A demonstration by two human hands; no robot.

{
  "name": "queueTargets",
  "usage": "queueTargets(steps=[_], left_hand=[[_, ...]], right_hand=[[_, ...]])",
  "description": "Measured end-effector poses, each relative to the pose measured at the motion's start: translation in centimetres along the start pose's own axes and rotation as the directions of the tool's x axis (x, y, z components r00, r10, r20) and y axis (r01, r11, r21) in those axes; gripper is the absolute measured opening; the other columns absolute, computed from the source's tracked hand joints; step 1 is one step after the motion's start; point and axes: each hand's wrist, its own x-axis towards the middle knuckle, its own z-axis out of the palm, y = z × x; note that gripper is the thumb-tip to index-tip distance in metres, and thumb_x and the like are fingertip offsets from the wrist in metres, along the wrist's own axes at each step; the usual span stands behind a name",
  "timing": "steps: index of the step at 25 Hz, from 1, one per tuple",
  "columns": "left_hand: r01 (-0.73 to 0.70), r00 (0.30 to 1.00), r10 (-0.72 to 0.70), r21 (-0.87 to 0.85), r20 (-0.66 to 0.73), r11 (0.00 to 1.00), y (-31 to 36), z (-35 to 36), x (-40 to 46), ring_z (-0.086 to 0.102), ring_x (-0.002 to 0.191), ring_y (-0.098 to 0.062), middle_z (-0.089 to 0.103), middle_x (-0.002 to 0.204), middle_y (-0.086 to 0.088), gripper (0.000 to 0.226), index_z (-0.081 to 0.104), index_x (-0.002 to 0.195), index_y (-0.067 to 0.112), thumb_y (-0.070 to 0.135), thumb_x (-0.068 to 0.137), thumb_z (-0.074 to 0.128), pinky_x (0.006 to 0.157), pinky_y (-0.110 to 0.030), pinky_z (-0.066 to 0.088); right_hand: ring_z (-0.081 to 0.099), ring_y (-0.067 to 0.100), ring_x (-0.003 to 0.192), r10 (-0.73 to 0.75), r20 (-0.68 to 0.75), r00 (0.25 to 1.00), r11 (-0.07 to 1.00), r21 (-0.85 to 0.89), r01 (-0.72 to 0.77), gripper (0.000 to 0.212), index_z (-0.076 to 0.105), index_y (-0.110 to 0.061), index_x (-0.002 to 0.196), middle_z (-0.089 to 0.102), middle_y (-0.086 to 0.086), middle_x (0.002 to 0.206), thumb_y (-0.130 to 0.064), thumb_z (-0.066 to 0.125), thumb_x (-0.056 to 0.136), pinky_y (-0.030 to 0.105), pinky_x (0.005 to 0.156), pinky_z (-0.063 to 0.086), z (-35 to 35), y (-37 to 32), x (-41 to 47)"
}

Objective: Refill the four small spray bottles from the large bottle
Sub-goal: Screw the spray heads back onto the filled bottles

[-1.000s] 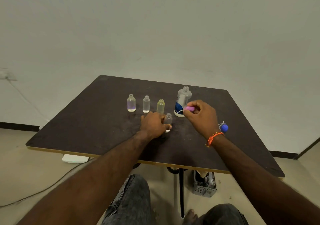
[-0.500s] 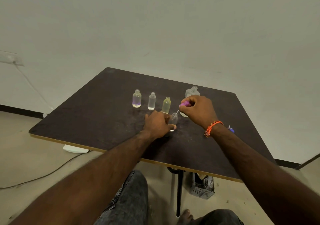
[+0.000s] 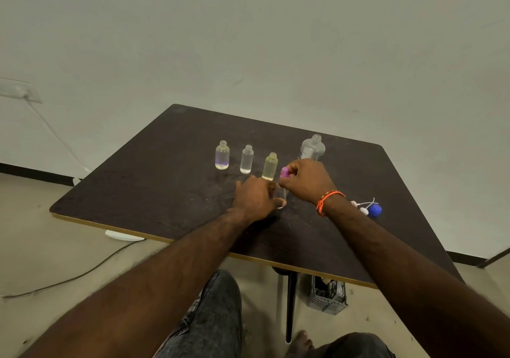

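Gripping the small clear plastic spray bottle (image 3: 282, 195) on the dark counter (image 3: 171, 181), our left hand (image 3: 255, 196) steadies it while our right hand's (image 3: 305, 181) fingers pinch the pink spray cap (image 3: 284, 172) above it.

A plain pale wall (image 3: 248, 40) rises beyond the hands; below them, beige floor (image 3: 41, 247) (a cable (image 3: 82, 275) trailing leftward).

three small bottles (image 3: 246, 159) left of large bottle (image 3: 311, 148)

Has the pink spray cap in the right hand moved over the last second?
Yes. The pink spray cap has left the large bottle and now sits over the small bottle held by the left hand.
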Motion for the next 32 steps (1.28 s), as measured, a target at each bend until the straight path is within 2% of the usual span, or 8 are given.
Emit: queueTargets(steps=[4, 9, 14, 19, 21, 24, 29, 32], left_hand=[[-0.009, 1.000, 0.009, 0.007, 0.006, 1.000, -0.1, 0.0, 0.0, 0.062, 0.103, -0.018, 0.072, 0.096, 0.005, 0.035, 0.073, 0.096, 0.021, 0.054, 0.084, 0.080, 0.104, -0.051, 0.040], [-0.010, 1.000, 0.010, 0.037, -0.004, 0.999, 0.0, 0.2, -0.1, 0.063, 0.106, -0.017, 0.074, 0.102, 0.006, 0.037, 0.073, 0.105, 0.023, 0.054, 0.085, 0.078, 0.103, -0.049, 0.040], [-0.017, 1.000, 0.017, 0.021, -0.005, 1.000, -0.3, 0.3, -0.1, 0.063, 0.102, -0.016, 0.072, 0.092, 0.010, 0.030, 0.073, 0.094, 0.026, 0.054, 0.083, 0.079, 0.102, -0.050, 0.041], [-0.037, 0.999, 0.037, 0.048, -0.004, 0.998, -0.2, 0.3, -0.2, 0.062, 0.104, -0.017, 0.072, 0.095, 0.010, 0.033, 0.074, 0.101, 0.026, 0.054, 0.085, 0.078, 0.101, -0.049, 0.041], [-0.032, 0.999, 0.032, 0.054, 0.000, 0.998, -0.3, 0.3, -0.2, 0.063, 0.100, -0.016, 0.070, 0.088, 0.010, 0.027, 0.073, 0.092, 0.026, 0.052, 0.085, 0.078, 0.102, -0.051, 0.042], [-0.022, 1.000, 0.022, 0.046, 0.007, 0.999, -0.4, 0.4, -0.1, 0.061, 0.096, -0.016, 0.068, 0.084, 0.010, 0.028, 0.070, 0.089, 0.026, 0.053, 0.085, 0.078, 0.099, -0.050, 0.042], [-0.042, 0.999, 0.042, 0.053, -0.001, 0.998, -0.5, 0.6, -0.1, 0.062, 0.097, -0.015, 0.068, 0.086, 0.012, 0.030, 0.069, 0.089, 0.025, 0.053, 0.085, 0.078, 0.098, -0.048, 0.042], [-0.036, 0.999, 0.036, 0.044, -0.003, 0.998, -0.5, 0.7, -0.1, 0.063, 0.099, -0.014, 0.070, 0.088, 0.012, 0.029, 0.072, 0.094, 0.027, 0.053, 0.084, 0.079, 0.099, -0.048, 0.041]], right_hand=[[0.064, 0.011, 0.080, 0.046, 0.008, 0.999, 0.999, -0.015, -0.046, 0.009, 0.074, -0.017, 0.085, 0.070, -0.003, 0.083, -0.026, 0.074, 0.085, 0.030, 0.077, 0.055, 0.1, 0.5, 0.0], [0.060, 0.015, 0.066, 0.028, -0.057, 0.998, 0.982, -0.183, -0.038, 0.044, 0.061, -0.018, 0.067, 0.060, -0.003, 0.064, -0.058, 0.070, 0.084, 0.025, 0.056, 0.041, 0.5, 0.9, 0.0], [0.062, 0.017, 0.113, -0.021, 0.056, 0.998, 0.995, 0.099, 0.015, 0.075, 0.044, -0.017, 0.145, 0.062, 0.001, 0.129, -0.033, 0.081, 0.081, 0.039, 0.099, 0.052, -0.1, 1.0, -1.1], [0.065, 0.011, 0.084, -0.025, -0.098, 0.995, 0.998, 0.059, 0.031, 0.063, 0.051, -0.019, 0.133, 0.065, -0.009, 0.088, -0.035, 0.081, 0.081, 0.033, 0.083, 0.055, 0.6, 1.2, -1.4], [0.062, 0.010, 0.092, 0.025, -0.039, 0.999, 0.996, 0.082, -0.022, 0.082, 0.043, -0.021, 0.136, 0.063, -0.010, 0.101, -0.049, 0.085, 0.071, 0.031, 0.083, 0.053, 0.7, 1.2, -1.4], [0.058, 0.009, 0.108, -0.037, 0.008, 0.999, 0.973, 0.230, 0.034, 0.078, 0.036, -0.021, 0.146, 0.060, -0.006, 0.123, -0.029, 0.080, 0.082, 0.034, 0.098, 0.052, 0.9, 1.4, -1.5], [0.065, 0.009, 0.083, -0.012, -0.097, 0.995, 0.996, 0.084, 0.020, 0.060, 0.047, -0.025, 0.130, 0.067, -0.007, 0.092, -0.042, 0.078, 0.082, 0.038, 0.084, 0.058, 0.8, 1.6, -1.7], [0.061, 0.012, 0.107, -0.006, -0.029, 1.000, 0.980, 0.197, 0.012, 0.078, 0.037, -0.022, 0.143, 0.062, -0.002, 0.123, -0.043, 0.080, 0.080, 0.035, 0.094, 0.053, 0.9, 1.8, -2.0]])
